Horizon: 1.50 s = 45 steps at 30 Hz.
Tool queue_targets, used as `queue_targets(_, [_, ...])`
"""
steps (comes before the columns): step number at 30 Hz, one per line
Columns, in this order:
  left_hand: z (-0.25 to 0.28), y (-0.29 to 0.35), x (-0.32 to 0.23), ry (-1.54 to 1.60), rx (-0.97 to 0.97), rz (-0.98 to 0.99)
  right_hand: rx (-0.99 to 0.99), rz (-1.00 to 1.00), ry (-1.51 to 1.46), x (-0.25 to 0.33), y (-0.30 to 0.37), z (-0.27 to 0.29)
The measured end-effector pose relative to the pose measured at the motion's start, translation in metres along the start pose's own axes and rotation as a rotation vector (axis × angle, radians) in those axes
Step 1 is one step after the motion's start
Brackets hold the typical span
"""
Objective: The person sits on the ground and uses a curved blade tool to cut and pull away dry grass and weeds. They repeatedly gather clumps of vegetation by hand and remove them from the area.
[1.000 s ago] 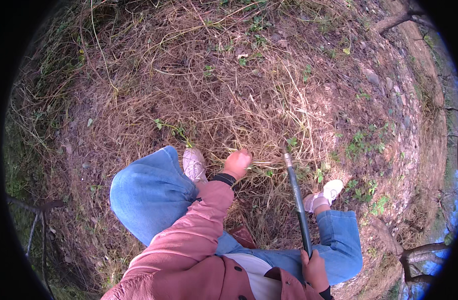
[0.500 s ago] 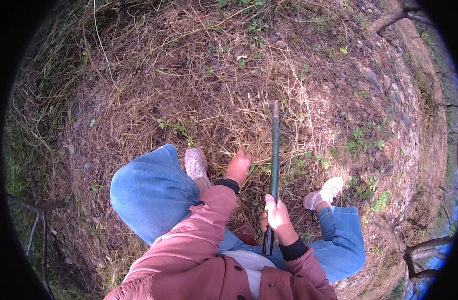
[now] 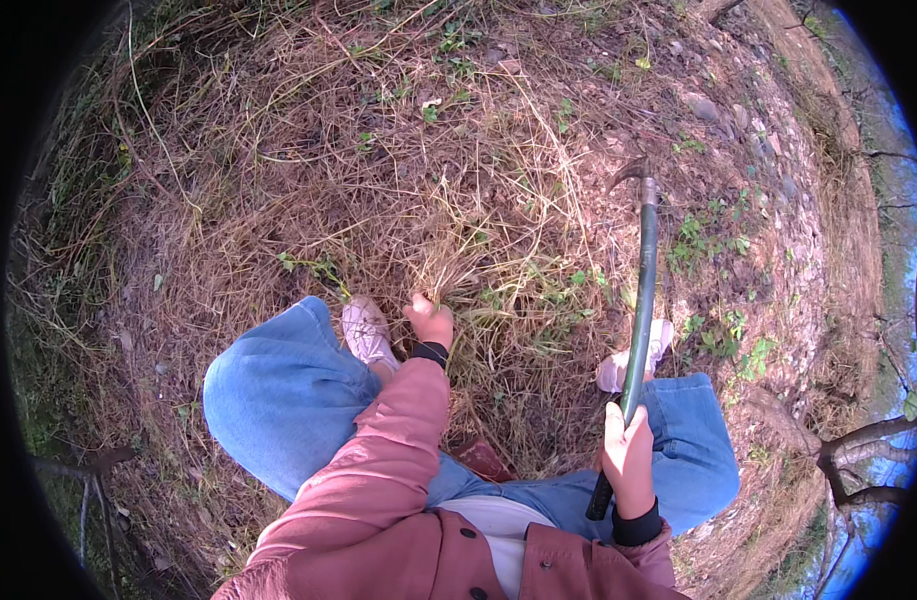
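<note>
My right hand (image 3: 631, 452) is wrapped round the lower handle of a sickle (image 3: 643, 275). Its long green handle has a black grip end, and a small hooked metal blade at the far end points left. The blade is just above the ground, past my right shoe. Between my shoes, my left hand (image 3: 431, 322) is closed round a bunch of dry grass (image 3: 449, 270). The stems fan out beyond its fingers, and some greener blades lie to its right.
A reddish-brown object (image 3: 482, 458) lies beneath me, partly hidden by my legs. Stones (image 3: 704, 108) are scattered at the upper right. Bare branches (image 3: 859, 465) stick out at the right edge, and others (image 3: 94, 480) at the lower left. Dry stalks and small green weeds cover the ground.
My right hand has swung the sickle to the right, bringing its blade into clear sight. My left hand has moved left and now grips the grass.
</note>
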<state>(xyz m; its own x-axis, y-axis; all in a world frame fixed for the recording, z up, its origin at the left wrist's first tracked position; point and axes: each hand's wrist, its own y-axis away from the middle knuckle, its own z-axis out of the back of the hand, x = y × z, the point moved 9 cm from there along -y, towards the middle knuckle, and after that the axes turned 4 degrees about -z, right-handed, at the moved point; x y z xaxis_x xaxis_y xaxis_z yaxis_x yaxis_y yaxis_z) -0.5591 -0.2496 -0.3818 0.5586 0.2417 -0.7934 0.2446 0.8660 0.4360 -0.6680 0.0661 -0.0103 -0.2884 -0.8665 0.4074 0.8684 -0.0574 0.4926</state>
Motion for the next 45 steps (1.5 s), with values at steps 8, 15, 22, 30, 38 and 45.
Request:
queue_targets(8, [-0.026,-0.004,-0.053,0.870,0.604,0.583,0.624,0.044,0.124,-0.038,0.079,-0.026])
queue_targets(15, [-0.027,0.014,-0.119,0.118,0.856,0.326,0.725,-0.014,0.274,-0.087,0.089,-0.025])
queue_targets(22, [-0.088,0.015,-0.109,-0.419,1.014,0.135,0.800,-0.007,0.137,-0.102,0.096,-0.012])
queue_targets(30, [-0.100,0.024,-0.064,-0.742,0.542,0.397,0.635,-0.639,-0.414,-0.099,0.080,0.043])
queue_targets(38, [-0.088,0.042,-0.078,-0.969,0.326,0.423,0.477,-0.557,-0.868,-0.059,0.014,0.023])
queue_targets(45, [-0.082,0.025,-0.079,-0.891,0.137,0.260,0.663,-0.431,-0.895,-0.010,-0.010,-0.021])
